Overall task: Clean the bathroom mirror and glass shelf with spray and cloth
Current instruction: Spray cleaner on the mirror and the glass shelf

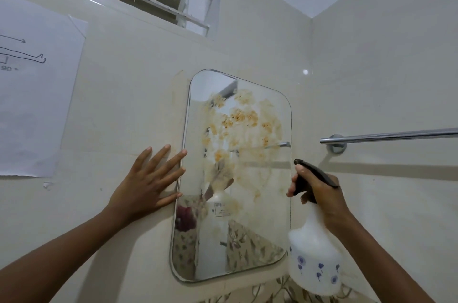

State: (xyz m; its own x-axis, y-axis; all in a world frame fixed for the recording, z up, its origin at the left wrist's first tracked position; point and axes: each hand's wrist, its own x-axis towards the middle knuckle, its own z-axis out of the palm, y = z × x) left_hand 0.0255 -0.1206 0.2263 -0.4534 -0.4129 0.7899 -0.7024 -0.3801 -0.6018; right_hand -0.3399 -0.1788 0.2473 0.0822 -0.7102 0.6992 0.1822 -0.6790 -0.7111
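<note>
A: What is the left hand doing?

B: It is fully open, the fingers spread wide, and the palm lies flat on the tiled wall. It holds nothing. The fingertips reach the left edge of the mirror and touch the rim there.

A: And the right hand?

B: It is closed around the neck of a spray bottle. The black spray head comes out above the hand, and its nozzle points left, toward the glass. The fingers curl around the front of the head, where the trigger is. I cannot tell if the trigger is pressed.

A: Where is the bottle?

B: It is upright, just beside the right edge of the mirror, and its white body with small blue flowers covers the lower right corner.

A: How does the mirror look?

B: It hangs on the wall between the two hands. The upper half has orange-brown stains, and below them the glass looks foggy. A metal towel bar is on the wall to the right, above the bottle. A sheet of paper with a drawing is on the wall far left. I do not see a cloth.
</note>
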